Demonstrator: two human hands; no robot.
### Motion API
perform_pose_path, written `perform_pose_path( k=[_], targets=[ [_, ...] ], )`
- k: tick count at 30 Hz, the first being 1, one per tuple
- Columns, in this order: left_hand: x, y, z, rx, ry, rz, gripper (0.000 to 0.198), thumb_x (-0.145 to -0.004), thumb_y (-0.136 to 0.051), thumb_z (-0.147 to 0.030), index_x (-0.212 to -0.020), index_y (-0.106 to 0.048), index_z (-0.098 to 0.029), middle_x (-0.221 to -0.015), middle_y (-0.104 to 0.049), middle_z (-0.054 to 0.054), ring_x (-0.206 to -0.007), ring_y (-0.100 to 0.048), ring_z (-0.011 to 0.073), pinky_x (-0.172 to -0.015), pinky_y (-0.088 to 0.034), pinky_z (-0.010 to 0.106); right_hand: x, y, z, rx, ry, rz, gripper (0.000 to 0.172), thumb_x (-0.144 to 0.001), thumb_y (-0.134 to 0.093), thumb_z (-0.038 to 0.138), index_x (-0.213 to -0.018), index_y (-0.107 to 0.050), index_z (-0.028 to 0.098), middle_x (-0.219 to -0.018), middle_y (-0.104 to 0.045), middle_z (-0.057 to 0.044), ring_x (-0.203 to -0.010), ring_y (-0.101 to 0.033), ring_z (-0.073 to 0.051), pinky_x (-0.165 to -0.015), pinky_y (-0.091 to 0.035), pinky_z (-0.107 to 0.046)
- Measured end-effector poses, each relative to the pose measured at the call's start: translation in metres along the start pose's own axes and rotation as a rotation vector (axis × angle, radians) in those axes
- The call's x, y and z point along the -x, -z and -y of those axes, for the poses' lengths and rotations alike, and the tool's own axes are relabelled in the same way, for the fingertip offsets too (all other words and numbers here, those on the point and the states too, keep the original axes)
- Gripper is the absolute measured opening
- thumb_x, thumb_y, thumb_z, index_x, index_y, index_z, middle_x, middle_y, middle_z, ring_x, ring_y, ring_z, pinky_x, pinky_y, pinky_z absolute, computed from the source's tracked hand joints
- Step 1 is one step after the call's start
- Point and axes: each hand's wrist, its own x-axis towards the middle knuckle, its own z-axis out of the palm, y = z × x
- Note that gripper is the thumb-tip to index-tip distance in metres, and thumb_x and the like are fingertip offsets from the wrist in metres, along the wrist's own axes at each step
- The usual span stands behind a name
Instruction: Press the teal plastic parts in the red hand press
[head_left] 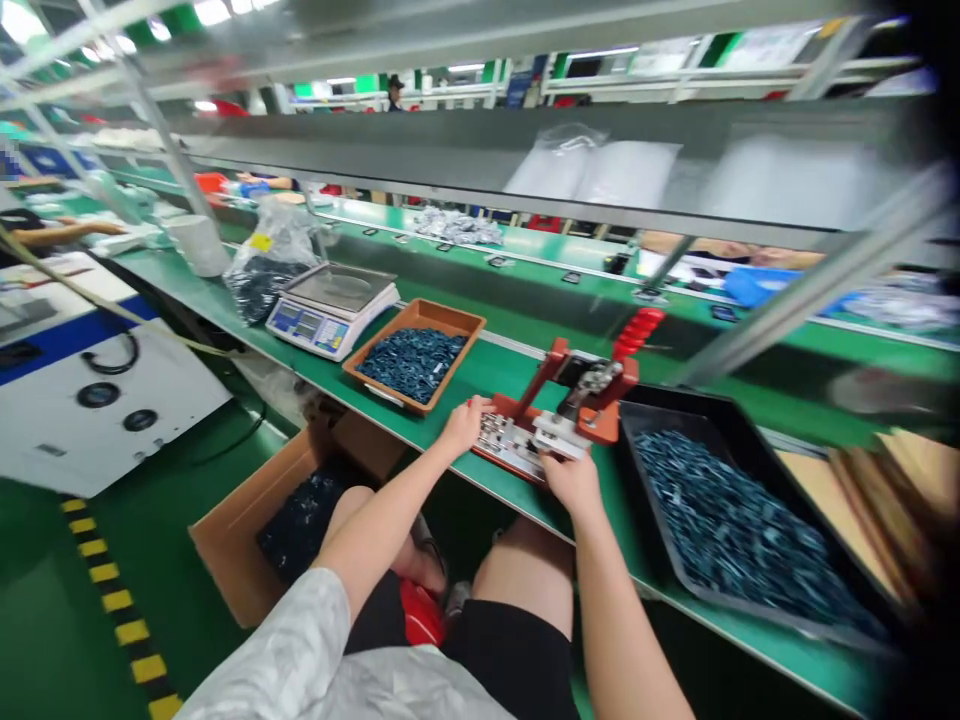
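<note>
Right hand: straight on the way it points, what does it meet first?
The silver block on the press. The right hand looks right up against it, though blur and the viewing angle leave actual contact unclear.

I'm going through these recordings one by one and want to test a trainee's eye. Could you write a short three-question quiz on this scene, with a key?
1. Multiple choice: which thing are the left hand and right hand both at?
a) the scale
b) the red-handled fixture
c) the cardboard box

2. True or false: the scale stands between the brown tray and the fixture.

3. Fill in the colour: on the right-hand side of the fixture lies a ____ tray holding many dark pieces.

Key:
1. b
2. False; the brown tray stands between the scale and the fixture.
3. black
</note>
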Motion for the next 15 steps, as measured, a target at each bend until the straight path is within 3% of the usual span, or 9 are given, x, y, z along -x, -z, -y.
perform_pose_path(
  k=[2, 6, 11, 13, 15],
  targets=[
    [-0.003, -0.001, 0.004, 0.074, 0.033, -0.003, 0.073, -0.107, -0.007, -0.043, -0.121, -0.069, -0.009, -0.118, -0.075, 0.019, -0.117, -0.070, 0.0267, -0.111, -0.050, 0.044, -0.001, 0.000, 0.006, 0.005, -0.014, -0.014, 0.037, -0.074, -0.057, 0.039, -0.099, -0.075, 0.019, -0.117, -0.074, -0.014, -0.116, -0.067, -0.034, -0.109, -0.049, -0.051],
    [-0.003, -0.002, 0.012, 0.187, 0.039, -0.044, 0.052, -0.107, -0.028, -0.042, -0.135, -0.058, -0.011, -0.133, -0.068, 0.019, -0.128, -0.064, 0.0267, -0.116, -0.045, 0.046, -0.006, 0.004, 0.010, -0.004, -0.109, -0.010, 0.034, -0.075, -0.052, 0.034, -0.098, -0.073, 0.019, -0.121, -0.074, -0.012, -0.119, -0.065, -0.032, -0.110, -0.047, -0.047],
    [0.007, 0.003, -0.002, 0.105, 0.059, -0.082, 0.039, -0.104, -0.043, -0.033, -0.136, -0.057, -0.014, -0.139, -0.064, 0.019, -0.131, -0.061, 0.0240, -0.119, -0.043, 0.040, -0.007, 0.022, 0.021, -0.007, -0.210, 0.099, 0.033, -0.077, -0.052, 0.033, -0.101, -0.069, 0.018, -0.115, -0.073, -0.017, -0.118, -0.064, -0.036, -0.107, -0.047, -0.050],
    [0.016, 0.004, -0.007, 0.023, 0.052, -0.137, 0.041, -0.102, -0.047, -0.032, -0.138, -0.055, -0.014, -0.141, -0.062, 0.020, -0.135, -0.058, 0.0255, -0.122, -0.042, 0.042, -0.002, 0.030, 0.022, 0.150, -0.188, 0.110, 0.030, -0.082, -0.048, 0.038, -0.094, -0.068, 0.019, -0.109, -0.072, -0.019, -0.117, -0.064, -0.040, -0.104, -0.048, -0.056],
    [0.042, 0.003, -0.009, -0.085, 0.021, -0.256, 0.051, -0.099, -0.052, -0.036, -0.146, -0.048, -0.017, -0.149, -0.054, 0.021, -0.144, -0.049, 0.0278, -0.128, -0.035, 0.044, 0.015, 0.032, 0.022, 0.315, -0.157, 0.060, 0.033, -0.088, -0.042, 0.044, -0.083, -0.067, 0.022, -0.096, -0.070, -0.020, -0.109, -0.065, -0.044, -0.095, -0.050, -0.062]
  ],
)
